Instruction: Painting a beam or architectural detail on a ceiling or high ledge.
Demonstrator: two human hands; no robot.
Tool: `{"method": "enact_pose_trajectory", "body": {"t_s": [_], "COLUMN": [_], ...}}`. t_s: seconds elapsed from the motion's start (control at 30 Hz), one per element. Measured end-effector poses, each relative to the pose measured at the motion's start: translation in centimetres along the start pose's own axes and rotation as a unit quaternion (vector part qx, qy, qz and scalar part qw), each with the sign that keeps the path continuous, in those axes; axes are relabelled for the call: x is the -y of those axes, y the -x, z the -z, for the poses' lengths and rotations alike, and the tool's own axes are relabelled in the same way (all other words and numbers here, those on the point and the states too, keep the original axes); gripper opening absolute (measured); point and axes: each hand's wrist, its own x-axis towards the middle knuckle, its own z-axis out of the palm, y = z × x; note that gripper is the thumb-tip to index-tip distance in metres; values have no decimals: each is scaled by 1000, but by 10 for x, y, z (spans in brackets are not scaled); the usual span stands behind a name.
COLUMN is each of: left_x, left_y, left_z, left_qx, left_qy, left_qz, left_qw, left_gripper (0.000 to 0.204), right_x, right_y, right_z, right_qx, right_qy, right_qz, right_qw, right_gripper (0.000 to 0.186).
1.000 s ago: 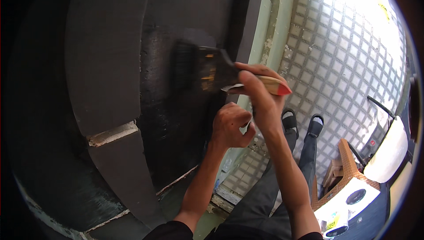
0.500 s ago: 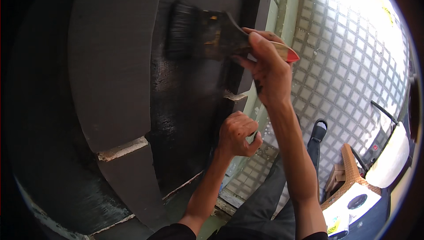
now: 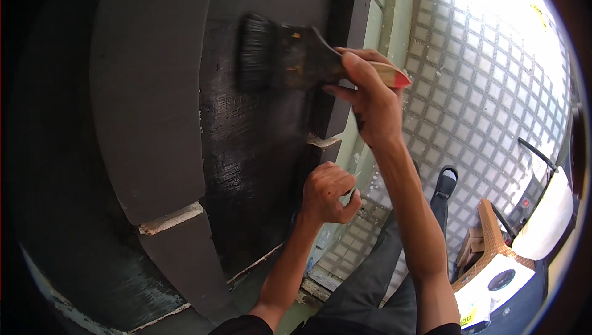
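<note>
My right hand (image 3: pixel 376 98) grips a wide paintbrush (image 3: pixel 296 54) by its wooden handle, which has a red tip. Its dark bristles point left over the dark panel (image 3: pixel 234 144), whose surface shows wet, glossy black patches. Bristles and ferrule are slightly blurred, so I cannot tell whether they touch the panel. Below the brush, my left hand (image 3: pixel 330 193) is loosely curled near the panel's right edge, with the thumb sticking out and nothing visible in it.
Raised dark strips (image 3: pixel 148 107) flank the panel, with a chipped pale break (image 3: pixel 171 218) in the left one. To the right lies a sunlit tiled floor (image 3: pixel 456 82). A woven chair frame (image 3: pixel 493 236), a white rounded object (image 3: pixel 546 218) and a paper sheet (image 3: pixel 512 282) sit at lower right.
The brush and my right hand have shifted slightly downward in the view. My left hand has moved a little down and left, still curled. The panel appears shifted slightly left.
</note>
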Motion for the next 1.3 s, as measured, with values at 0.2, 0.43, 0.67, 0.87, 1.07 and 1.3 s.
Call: {"method": "enact_pose_trajectory", "body": {"t_s": [0.2,0.43,0.67,0.87,1.07,1.3], "left_x": [5,1,3,2,1,2], "left_y": [5,-1,1,-2,2,-4], "left_z": [4,-3,3,-1,4,-7], "left_qx": [12,-2,-11,-7,-6,-48], "left_qy": [-27,-10,-8,-1,-4,25], "left_qz": [-2,-10,0,-3,6,-19], "left_qw": [1000,1000,1000,1000,1000,998], "left_gripper": [19,20,20,20,20,8], "right_x": [12,-1,15,15,39,33], "right_y": [28,11,20,9,24,26], "right_z": [24,-7,36,16,20,-35], "right_qx": [-85,-12,-118,-43,-117,-65], "right_qy": [99,-2,157,68,259,523], "right_qz": [39,-5,82,26,101,301], "right_qw": [991,1000,977,996,953,794], "right_gripper": [27,25,25,27,19,15]}}
